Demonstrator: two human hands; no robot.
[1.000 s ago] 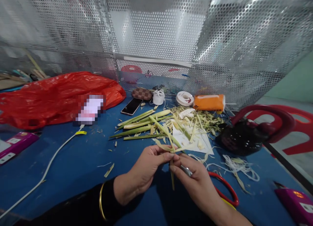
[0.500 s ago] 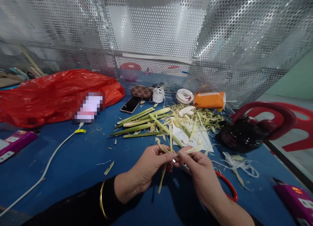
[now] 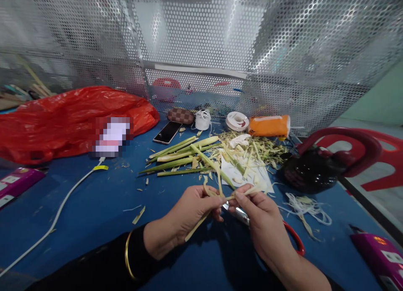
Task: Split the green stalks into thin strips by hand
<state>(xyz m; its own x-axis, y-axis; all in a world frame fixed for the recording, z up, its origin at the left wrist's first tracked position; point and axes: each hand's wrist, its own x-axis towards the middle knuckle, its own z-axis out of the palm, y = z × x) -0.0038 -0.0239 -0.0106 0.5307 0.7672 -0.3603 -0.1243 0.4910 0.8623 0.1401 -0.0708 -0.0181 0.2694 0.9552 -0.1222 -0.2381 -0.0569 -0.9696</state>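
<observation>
My left hand (image 3: 189, 213) and my right hand (image 3: 260, 217) meet low in the middle of the blue table (image 3: 103, 207). Both pinch thin pale-green leaf strips (image 3: 220, 190) that cross each other between my fingertips; one strip end (image 3: 197, 228) hangs down to the left under my left hand. My right hand also holds scissors (image 3: 241, 215), whose red handle (image 3: 296, 240) sticks out behind it. Just beyond my hands lie several long green stalks (image 3: 182, 156) and a heap of leaf trimmings (image 3: 252, 150) on white paper (image 3: 262, 182).
A red plastic bag (image 3: 63, 119) lies at the left, a phone (image 3: 168, 132), a checkered pouch (image 3: 180, 114), white thread (image 3: 202, 119), a tape roll (image 3: 237, 121) and an orange pack (image 3: 269, 126) at the back. A black bag (image 3: 310, 169), white cable (image 3: 63, 207) and perforated metal screens (image 3: 201, 51) surround the table.
The hanging strip end has swung from straight down to slanting left. My right fingers have shifted up to pinch a strip pointing right, and both hands have turned slightly.
</observation>
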